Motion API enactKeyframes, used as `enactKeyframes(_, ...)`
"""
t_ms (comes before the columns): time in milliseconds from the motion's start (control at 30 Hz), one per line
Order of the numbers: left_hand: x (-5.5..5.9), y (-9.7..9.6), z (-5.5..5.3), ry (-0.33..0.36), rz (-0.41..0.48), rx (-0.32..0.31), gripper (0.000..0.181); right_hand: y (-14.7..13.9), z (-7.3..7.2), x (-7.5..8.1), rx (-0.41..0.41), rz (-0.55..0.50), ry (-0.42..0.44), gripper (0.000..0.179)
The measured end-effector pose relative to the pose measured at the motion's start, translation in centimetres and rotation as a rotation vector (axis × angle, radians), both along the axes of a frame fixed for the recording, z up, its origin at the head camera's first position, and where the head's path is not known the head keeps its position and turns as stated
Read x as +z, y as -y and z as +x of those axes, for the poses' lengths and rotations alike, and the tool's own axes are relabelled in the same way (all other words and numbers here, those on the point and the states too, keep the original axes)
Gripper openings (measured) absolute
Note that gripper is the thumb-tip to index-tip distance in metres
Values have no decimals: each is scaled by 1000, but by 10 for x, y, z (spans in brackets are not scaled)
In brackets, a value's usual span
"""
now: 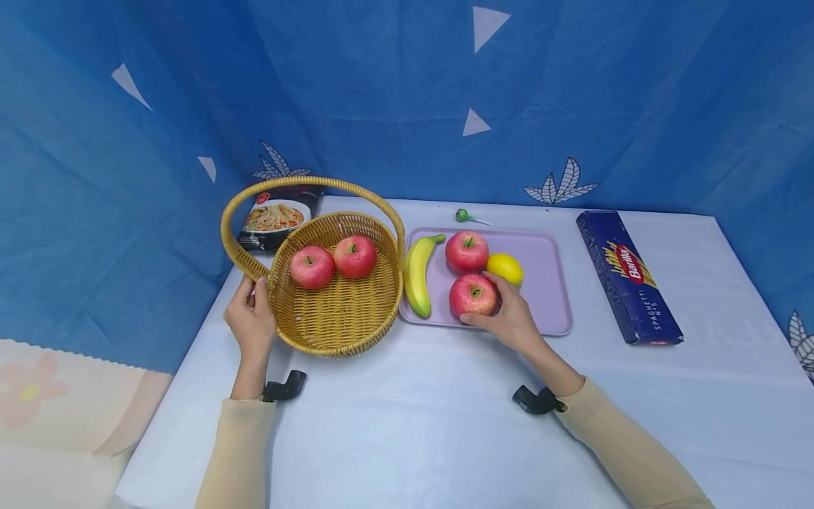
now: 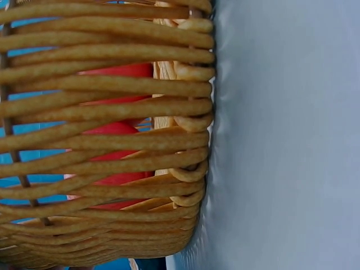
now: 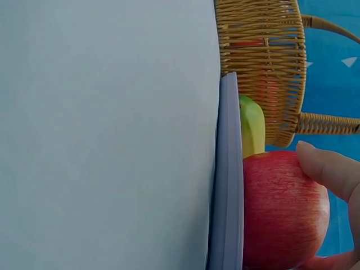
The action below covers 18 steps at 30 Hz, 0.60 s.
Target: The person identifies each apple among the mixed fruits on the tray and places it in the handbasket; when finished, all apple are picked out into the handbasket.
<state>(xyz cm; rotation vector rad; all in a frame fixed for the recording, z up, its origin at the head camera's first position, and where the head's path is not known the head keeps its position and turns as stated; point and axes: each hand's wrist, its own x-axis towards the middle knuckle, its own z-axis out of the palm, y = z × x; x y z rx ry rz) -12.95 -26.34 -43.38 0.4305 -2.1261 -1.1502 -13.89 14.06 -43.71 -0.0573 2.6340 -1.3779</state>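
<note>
My left hand [image 1: 252, 319] grips the woven basket [image 1: 337, 314] at its left side, where the arched handle joins the rim. Two red apples lie inside, the left apple [image 1: 311, 267] beside the right apple [image 1: 355, 256]. Over the lilac tray [image 1: 545, 290], my right hand [image 1: 512, 318] holds the front red apple [image 1: 472, 295] between thumb and fingers. In the right wrist view this apple [image 3: 281, 211] sits just inside the tray's edge. Behind it is another apple [image 1: 466, 251], with a yellow lemon [image 1: 506, 269] to the right and a banana [image 1: 417, 274] along the tray's left side.
A green lollipop [image 1: 463, 215] lies behind the tray. To the right is a dark blue spaghetti box [image 1: 626, 276]. A black noodle packet [image 1: 273, 218] stands partly hidden behind the basket handle. Blue cloth [image 1: 400, 106] hangs along the table's back edge.
</note>
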Motion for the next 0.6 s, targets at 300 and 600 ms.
enactKeyframes(300,0,-1,1,9,-1,6,30,1,1,0,-8,-16,8,88)
enactKeyframes(600,1,-1,1,12,0,-4,31,3,2,5,-17,-15,4,87)
